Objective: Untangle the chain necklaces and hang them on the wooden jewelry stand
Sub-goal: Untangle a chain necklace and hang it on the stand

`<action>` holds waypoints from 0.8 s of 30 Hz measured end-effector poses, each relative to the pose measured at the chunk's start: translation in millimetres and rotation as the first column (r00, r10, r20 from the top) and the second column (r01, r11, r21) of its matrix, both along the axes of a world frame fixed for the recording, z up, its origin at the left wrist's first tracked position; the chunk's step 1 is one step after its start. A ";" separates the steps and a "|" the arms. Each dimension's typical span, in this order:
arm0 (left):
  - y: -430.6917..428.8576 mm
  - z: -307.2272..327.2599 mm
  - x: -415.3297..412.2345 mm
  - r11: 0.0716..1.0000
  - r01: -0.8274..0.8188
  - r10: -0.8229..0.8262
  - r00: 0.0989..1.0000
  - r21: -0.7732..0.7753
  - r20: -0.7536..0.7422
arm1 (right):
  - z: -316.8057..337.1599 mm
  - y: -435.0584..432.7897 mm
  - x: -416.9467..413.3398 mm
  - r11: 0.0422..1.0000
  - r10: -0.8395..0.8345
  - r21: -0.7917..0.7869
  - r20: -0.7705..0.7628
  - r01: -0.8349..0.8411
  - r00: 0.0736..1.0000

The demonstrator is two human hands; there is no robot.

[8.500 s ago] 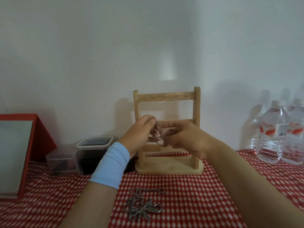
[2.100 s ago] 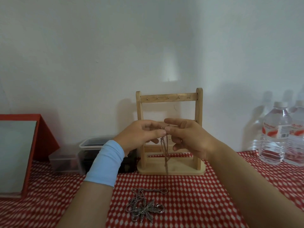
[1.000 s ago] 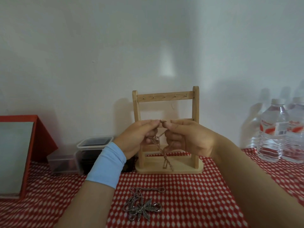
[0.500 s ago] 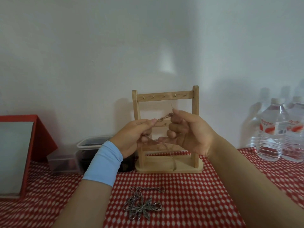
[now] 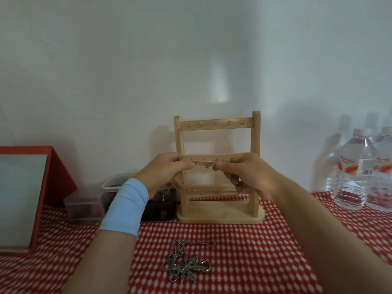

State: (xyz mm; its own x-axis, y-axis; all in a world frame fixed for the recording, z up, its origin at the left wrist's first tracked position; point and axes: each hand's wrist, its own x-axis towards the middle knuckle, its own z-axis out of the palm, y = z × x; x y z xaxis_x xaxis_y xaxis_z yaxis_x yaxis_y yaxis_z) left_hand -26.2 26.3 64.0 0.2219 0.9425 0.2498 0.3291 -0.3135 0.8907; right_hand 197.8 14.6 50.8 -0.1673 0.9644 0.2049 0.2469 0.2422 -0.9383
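Note:
A thin rose-gold chain necklace (image 5: pixel 205 164) is stretched level between my two hands in front of the wooden jewelry stand (image 5: pixel 218 168). My left hand (image 5: pixel 164 172) pinches one end and my right hand (image 5: pixel 248 177) pinches the other. A slack loop of the same chain sags below between them. The stand's top bar carries several small hooks, all bare. A silver chain with a leaf pendant (image 5: pixel 185 265) lies bunched on the red checked tablecloth (image 5: pixel 244 257), nearer to me than the stand.
Two water bottles (image 5: pixel 360 170) stand at the right by the wall. Clear plastic containers (image 5: pixel 110 198) and a dark box sit left of the stand. A red-framed box (image 5: pixel 27 192) is at the far left. The white wall is close behind.
My hands have drawn apart sideways and lowered slightly. The chain, earlier hanging down from pinched fingers, is now pulled out level between them. The silver necklace has not moved.

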 end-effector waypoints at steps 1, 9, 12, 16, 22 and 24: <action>-0.5 0.2 0.7 1.000 -0.014 0.015 0.999 0.013 -0.035 | 0.2 -0.4 -0.5 0.999 0.031 -0.014 -0.033 -0.032 0.999; 2.7 -5.9 1.9 0.996 0.070 -0.046 0.922 0.047 -0.385 | -5.4 4.2 -11.7 0.961 0.232 -0.087 -0.257 -0.262 0.938; 4.0 -7.1 5.3 0.983 0.182 -0.175 0.973 0.034 -0.152 | -7.4 4.8 -17.7 0.960 0.224 -0.106 -0.265 -0.260 0.938; 3.4 -7.0 1.4 0.968 0.249 -0.248 0.968 0.027 -0.039 | -5.6 2.6 -19.7 0.967 0.191 -0.110 -0.297 -0.232 0.936; 4.5 -4.5 2.3 0.988 0.151 -0.145 0.982 0.040 -0.124 | -5.3 1.9 -20.3 0.980 0.160 -0.085 -0.213 -0.181 0.964; 4.5 -5.0 2.5 0.989 0.146 -0.140 0.976 0.020 -0.169 | -6.7 1.2 -20.7 0.986 0.137 -0.074 -0.139 -0.149 0.981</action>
State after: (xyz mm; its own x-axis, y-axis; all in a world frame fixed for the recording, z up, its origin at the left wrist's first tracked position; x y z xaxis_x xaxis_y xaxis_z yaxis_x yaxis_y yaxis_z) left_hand -23.7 30.8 59.0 0.3946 0.8902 0.2278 0.4216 -0.3957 0.8159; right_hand 177.1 15.7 44.0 -0.2813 0.9471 0.1542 0.0868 0.1852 -0.9789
